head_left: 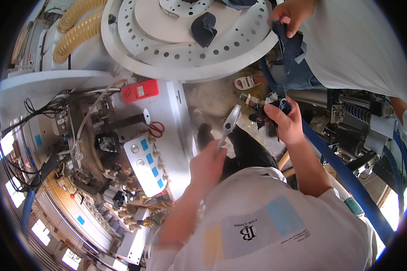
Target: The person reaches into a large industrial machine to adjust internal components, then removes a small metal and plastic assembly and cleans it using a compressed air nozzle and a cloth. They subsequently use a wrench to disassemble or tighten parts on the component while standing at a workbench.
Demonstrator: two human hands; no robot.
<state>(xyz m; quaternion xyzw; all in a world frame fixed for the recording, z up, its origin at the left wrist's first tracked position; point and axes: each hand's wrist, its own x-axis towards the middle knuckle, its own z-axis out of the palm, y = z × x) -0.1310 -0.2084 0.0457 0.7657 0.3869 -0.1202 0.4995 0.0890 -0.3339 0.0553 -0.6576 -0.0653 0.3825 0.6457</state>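
Note:
My left hand [209, 161], in front of my body, is closed round the handle of a silver wrench [231, 121], whose head points up and away. To its right, my right hand [287, 121] grips a small black object [270, 113] with pale, shiny bits on top. Its exact kind is unclear, as my fingers cover part of it. Just left of that object shows a small metal cylindrical piece [252, 100]; whether the two are joined I cannot tell. Beyond, another person's hand [294, 16] holds dark cloth pieces [288, 43].
A large white round table with holes [199, 67] stands ahead, dark cloth scraps [204, 29] on it. At left, an opened machine carries a red box [140, 91], red-handled scissors [156, 129] and cables. A blue bar [339, 167] slants past my right forearm.

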